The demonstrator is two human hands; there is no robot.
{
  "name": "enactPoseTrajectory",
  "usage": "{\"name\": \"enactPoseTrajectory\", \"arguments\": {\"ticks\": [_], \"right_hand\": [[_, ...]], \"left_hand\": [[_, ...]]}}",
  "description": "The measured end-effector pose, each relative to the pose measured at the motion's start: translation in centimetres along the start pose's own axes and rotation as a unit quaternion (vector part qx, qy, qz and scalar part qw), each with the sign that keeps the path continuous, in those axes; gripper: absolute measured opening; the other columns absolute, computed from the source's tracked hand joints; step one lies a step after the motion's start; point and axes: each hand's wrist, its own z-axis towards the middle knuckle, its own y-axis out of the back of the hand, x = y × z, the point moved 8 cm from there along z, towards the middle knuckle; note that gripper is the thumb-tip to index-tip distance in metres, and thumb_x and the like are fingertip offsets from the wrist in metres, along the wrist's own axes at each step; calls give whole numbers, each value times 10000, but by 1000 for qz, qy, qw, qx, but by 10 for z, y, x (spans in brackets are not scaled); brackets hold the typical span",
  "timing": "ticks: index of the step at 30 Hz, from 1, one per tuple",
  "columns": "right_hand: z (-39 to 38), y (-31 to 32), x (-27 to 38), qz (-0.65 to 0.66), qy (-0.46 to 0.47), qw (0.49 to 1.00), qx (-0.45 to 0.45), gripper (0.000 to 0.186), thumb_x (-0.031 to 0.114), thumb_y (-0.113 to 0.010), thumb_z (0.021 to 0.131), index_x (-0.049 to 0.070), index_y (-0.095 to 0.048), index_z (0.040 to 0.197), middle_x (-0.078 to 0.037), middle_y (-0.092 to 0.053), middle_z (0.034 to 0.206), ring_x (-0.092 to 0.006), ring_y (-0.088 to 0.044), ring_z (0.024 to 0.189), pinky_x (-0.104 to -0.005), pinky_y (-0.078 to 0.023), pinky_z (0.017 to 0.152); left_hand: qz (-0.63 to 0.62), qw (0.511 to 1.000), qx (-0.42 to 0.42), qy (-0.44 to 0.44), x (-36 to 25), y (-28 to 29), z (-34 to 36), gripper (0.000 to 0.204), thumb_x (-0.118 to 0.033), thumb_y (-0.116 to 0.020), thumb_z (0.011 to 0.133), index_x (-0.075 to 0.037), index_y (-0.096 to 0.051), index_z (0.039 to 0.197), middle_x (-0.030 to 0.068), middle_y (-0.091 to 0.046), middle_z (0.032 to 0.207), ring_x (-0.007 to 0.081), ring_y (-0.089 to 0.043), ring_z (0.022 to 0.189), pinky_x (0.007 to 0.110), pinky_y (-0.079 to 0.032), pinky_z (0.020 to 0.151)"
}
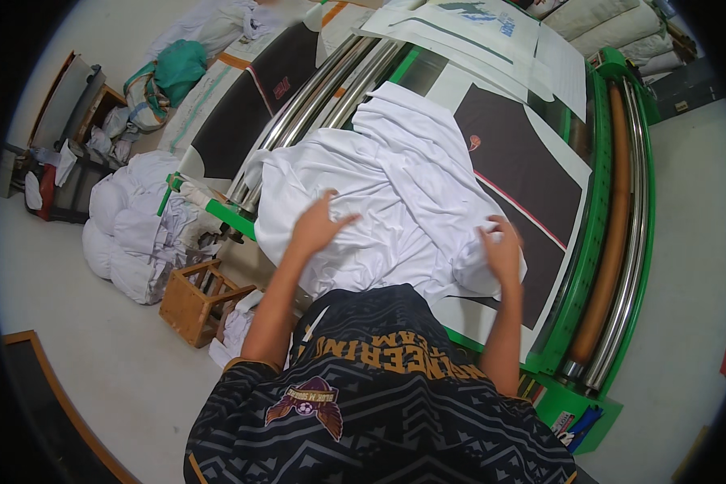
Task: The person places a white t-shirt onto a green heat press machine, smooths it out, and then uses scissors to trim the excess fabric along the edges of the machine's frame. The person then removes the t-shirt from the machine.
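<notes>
A large heap of thin white fabric [403, 185] lies crumpled in front of me on the bed of a green machine with rollers. Over its left part is my left hand [321, 226], fingers spread, touching or just above the folds. My right hand [502, 248] is at the fabric's right edge, its fingers bent and apart; no cloth shows pinched in them. Partly under the white fabric lies a printed sheet [524, 161] with a dark panel and a thin red-and-white stripe.
Steel rollers [331, 101] run along the machine's left side, a brown roller [609, 226] along its right. White bundles [133, 230] and a small wooden stool [198, 305] stand on the floor at left. A green bag [180, 71] sits farther back. White sheets [492, 40] cover the machine's far end.
</notes>
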Motion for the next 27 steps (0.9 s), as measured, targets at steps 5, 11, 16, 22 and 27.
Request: {"name": "enactPoseTrajectory", "arguments": {"ticks": [5,11,16,22,27], "right_hand": [[-21,-97,-32,-129,20,991,-17,516,282,-878,914,133,-758,1394,-185,-697,1372,-417,-737,1153,-525,-575,1017],[-12,-89,-79,-110,-21,993,-39,361,282,-882,909,67,-841,1197,-160,-789,1189,-375,-759,1097,-485,-575,980],[1,-24,-126,96,-46,970,-216,200,217,-815,1021,35,-819,1103,-66,-753,989,-189,-678,929,-372,-538,879],[-20,36,-193,212,-155,898,-352,190,193,-747,1089,12,-758,1149,-39,-704,1026,-150,-608,937,-336,-510,872],[-46,39,-234,207,-206,869,-399,215,199,-716,1103,15,-719,1215,-86,-715,1123,-205,-635,1023,-366,-514,936]], "left_hand": [[193,973,127,-20,-13,-79,-32,970,-572,-871,879,-140,-499,1664,251,-708,1299,395,-779,1118,529,-628,918],[143,986,66,-49,24,-94,-25,304,-218,-765,985,-88,-699,1251,250,-664,1157,434,-745,1021,557,-599,864],[-39,986,-140,-82,37,-16,-8,162,-132,-682,1038,-52,-665,1178,206,-645,1082,383,-717,1013,496,-555,923],[-273,921,-274,29,36,167,-18,274,-182,-598,1155,-45,-613,1392,123,-694,1283,237,-653,1242,400,-533,1065],[-649,606,-451,-89,63,307,-90,391,-230,-542,1176,-100,-615,1537,164,-663,1478,347,-622,1401,568,-522,1207]]}}
